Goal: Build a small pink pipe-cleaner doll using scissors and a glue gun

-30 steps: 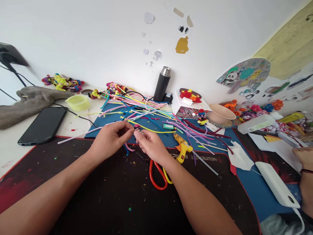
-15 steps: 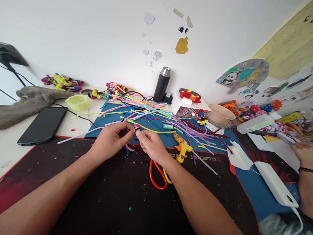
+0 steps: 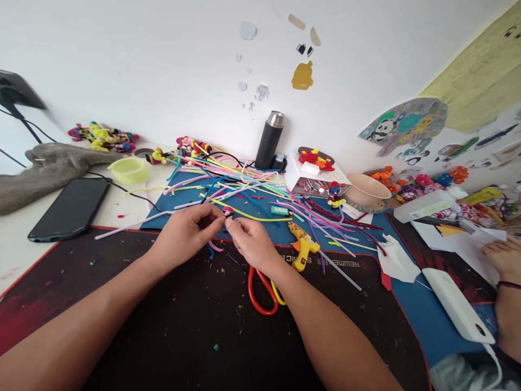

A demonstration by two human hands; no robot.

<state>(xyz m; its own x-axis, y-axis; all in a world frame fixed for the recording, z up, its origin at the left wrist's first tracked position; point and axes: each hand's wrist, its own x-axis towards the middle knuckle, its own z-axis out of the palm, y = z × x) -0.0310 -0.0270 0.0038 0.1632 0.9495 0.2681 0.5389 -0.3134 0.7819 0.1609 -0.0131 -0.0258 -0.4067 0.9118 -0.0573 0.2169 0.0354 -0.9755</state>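
Between my fingertips is a small pink and black piece (image 3: 228, 210), apparently of pipe cleaner, mostly covered by the fingers. My left hand (image 3: 189, 231) pinches it from the left, thumb and forefinger together. From the other side my right hand (image 3: 250, 241) meets it with closed fingertips. Scissors with red and yellow handles (image 3: 262, 312) lie partly under my right forearm. A yellow glue gun (image 3: 304, 247) rests just right of that hand. Loose pipe cleaners (image 3: 240, 179) in many colours spread behind both hands.
A black phone (image 3: 69, 209) and a pale yellow coil (image 3: 129, 171) are on the left. At the back stand a black thermos (image 3: 270, 141) and a white box (image 3: 313, 174). A white power bank (image 3: 458, 307) lies right, near another person's hand (image 3: 504, 255) on paper.
My hands stay nearly in place, the right fingertips shifting slightly at the small piece. At the right edge, the other person's hand has lowered onto the paper.
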